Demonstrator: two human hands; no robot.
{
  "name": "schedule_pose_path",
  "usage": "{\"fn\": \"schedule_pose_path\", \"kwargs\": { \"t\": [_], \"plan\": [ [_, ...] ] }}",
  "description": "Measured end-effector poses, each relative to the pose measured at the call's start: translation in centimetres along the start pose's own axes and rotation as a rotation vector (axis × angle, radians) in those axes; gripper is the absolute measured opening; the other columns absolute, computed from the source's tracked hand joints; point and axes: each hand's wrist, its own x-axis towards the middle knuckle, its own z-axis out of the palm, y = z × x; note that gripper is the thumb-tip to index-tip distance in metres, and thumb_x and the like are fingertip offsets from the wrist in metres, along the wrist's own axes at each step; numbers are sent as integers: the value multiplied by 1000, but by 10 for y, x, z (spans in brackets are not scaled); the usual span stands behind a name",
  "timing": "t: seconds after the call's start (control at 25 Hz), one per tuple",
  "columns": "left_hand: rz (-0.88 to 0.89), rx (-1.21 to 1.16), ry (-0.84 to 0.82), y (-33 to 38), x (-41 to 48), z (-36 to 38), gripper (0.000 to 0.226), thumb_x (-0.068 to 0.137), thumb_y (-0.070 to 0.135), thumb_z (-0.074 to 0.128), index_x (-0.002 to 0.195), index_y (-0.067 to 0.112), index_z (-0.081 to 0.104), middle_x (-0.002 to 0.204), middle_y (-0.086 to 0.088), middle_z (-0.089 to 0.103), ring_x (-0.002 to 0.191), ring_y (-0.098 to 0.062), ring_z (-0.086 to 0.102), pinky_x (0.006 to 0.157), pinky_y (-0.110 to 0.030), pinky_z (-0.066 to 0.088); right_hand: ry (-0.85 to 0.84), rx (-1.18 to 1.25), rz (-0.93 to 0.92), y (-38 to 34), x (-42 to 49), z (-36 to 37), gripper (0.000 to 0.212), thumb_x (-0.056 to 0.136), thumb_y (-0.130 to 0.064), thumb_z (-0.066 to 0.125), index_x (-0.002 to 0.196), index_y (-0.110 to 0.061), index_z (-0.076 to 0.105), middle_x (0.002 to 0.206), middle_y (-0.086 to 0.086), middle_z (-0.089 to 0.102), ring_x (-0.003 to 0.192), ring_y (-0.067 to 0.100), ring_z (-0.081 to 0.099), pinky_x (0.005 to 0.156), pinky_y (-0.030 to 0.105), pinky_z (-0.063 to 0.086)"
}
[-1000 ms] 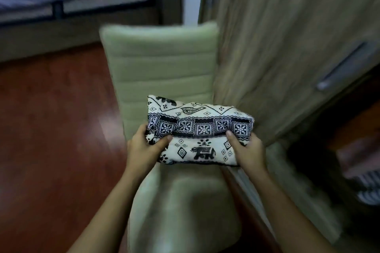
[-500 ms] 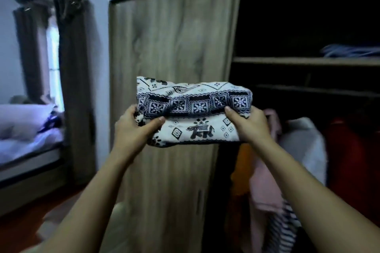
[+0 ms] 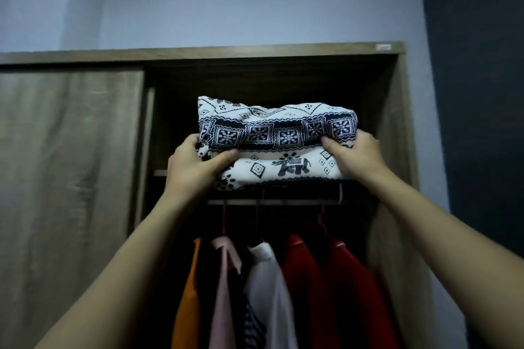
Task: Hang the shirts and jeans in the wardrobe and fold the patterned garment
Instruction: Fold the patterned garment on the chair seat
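From the head view, you've got the folded white-and-navy patterned garment with the elephant print [image 3: 278, 139] held up at the mouth of the brown wooden wardrobe [image 3: 398, 127]. It sits level with the upper wooden shelf [image 3: 160, 172], though I can't tell whether its underside touches the board yet. Your left hand [image 3: 192, 164] grips the left end, thumb pressed across the front and fingers tucked out of sight behind. Your right hand [image 3: 357, 156] grips the right end the same way. That's two firm clamps on one soft bundle. To do this well, I'd say slide it in flat and level, leading with the far edge, so the folds don't spring apart. Hold the thumb pressure until the shelf carries the weight, then draw both hands out together, straight back. The loose lower layer by your left palm looks likeliest to droop or catch on the shelf lip, so tuck it as you go. Below, the metal hanging rail [image 3: 272, 202] carries an orange garment [image 3: 188, 292], a pink one [image 3: 224, 292], a white one [image 3: 266, 286] and two red ones [image 3: 306, 286], so hanging looks well along. The sliding wooden door [image 3: 71, 178] sits off to your left, apart from your arms.
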Motion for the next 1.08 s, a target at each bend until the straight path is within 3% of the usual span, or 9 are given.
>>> {"fn": "schedule_pose_path", "kwargs": {
  "t": [0.16,0.32,0.4,0.52,0.64,0.8,0.92,1.08],
  "plan": [
    [1,-42,-40,-6,48,80,41,62,41,82,92,20,65,84,11,69,84,-11,67,81,-30,52,14,-94,25,41,61,-19,39,81,-43,65,104,-11,69,109,13,69,106,31,62,88,33,48],
    [-47,-101,-32,-27,96,140,56,48,54,79,90,19,69,85,3,74,82,-17,70,83,-43,56,14,-178,60,64,124,-8,47,82,-47,61,103,-5,67,111,17,67,105,33,61,80,30,45],
    [-80,-69,-30,-35,111,156,47,56,49,81,88,17,69,85,2,73,83,-18,69,81,-38,55,-2,-306,67,63,141,2,52,85,-49,57,103,-1,62,116,21,62,107,36,58,80,32,45],
    [-131,52,-75,-45,125,180,36,68,42,79,85,14,66,86,-5,69,87,-23,65,68,-29,45,-52,-477,101,77,154,13,58,90,-50,50,116,2,55,128,23,52,119,37,49,92,35,44],
    [-223,258,-165,-57,130,207,66,70,47,76,112,0,55,114,-20,61,104,-35,57,77,-34,44,-177,-658,192,105,157,28,68,88,-55,49,129,-1,48,136,21,46,127,33,43,99,34,41],
    [-217,293,-181,-63,135,210,85,73,46,73,138,9,34,133,-21,49,119,-37,49,91,-37,42,-67,-716,140,111,152,32,65,85,-52,56,132,-10,40,134,16,49,124,34,47,94,40,45],
    [-206,254,-269,-63,154,208,70,69,44,77,129,20,50,125,-12,58,113,-29,55,91,-33,46,-151,-739,104,101,161,26,57,85,-40,60,132,-12,46,134,18,49,123,35,48,97,37,44],
    [-166,254,-309,-63,168,213,53,70,45,76,114,20,64,114,-9,66,105,-25,60,89,-32,50,-59,-752,84,105,170,25,33,89,-22,59,117,-6,60,123,19,57,113,36,56,87,35,48]
  ]
}}
